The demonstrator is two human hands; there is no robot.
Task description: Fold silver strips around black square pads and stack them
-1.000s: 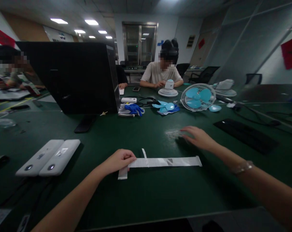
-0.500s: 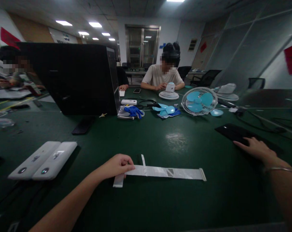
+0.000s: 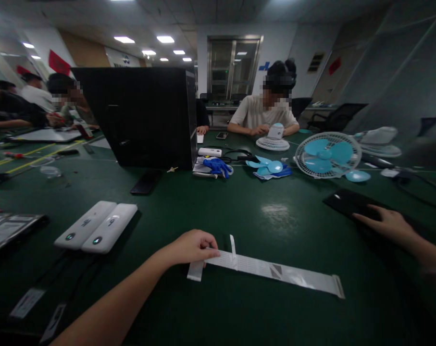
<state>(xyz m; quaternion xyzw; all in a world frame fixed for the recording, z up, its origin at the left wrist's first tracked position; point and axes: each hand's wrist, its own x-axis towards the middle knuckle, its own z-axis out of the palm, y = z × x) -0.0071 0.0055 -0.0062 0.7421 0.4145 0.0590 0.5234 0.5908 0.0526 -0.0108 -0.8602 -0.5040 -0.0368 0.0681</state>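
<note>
My left hand (image 3: pixel 194 247) is closed in a pinch on one end of a white flat ribbon cable (image 3: pixel 297 275). A short folded tail of the cable hangs below the fingers, and a thin strip sticks up beside them. The long part stretches right across the green table (image 3: pixel 218 206) to a connector at its far end. My right hand (image 3: pixel 391 223) lies with its fingers extended over a flat black panel (image 3: pixel 342 201); its thumb points left, and some fingertips are hard to make out against the dark surface.
Two white power banks (image 3: pixel 111 228) with cables lie at left, near a dark phone (image 3: pixel 145 182). Behind stand a big black case (image 3: pixel 138 115), blue gloves (image 3: pixel 218 167), blue fan blades (image 3: pixel 264 166) and a caged fan (image 3: pixel 326 154). A person (image 3: pixel 264 113) opposite handles another fan.
The view has turned left, so things appear further right. The cable's connector end has swung slightly nearer to me. My left hand keeps its pinch; my right hand stays at the black panel.
</note>
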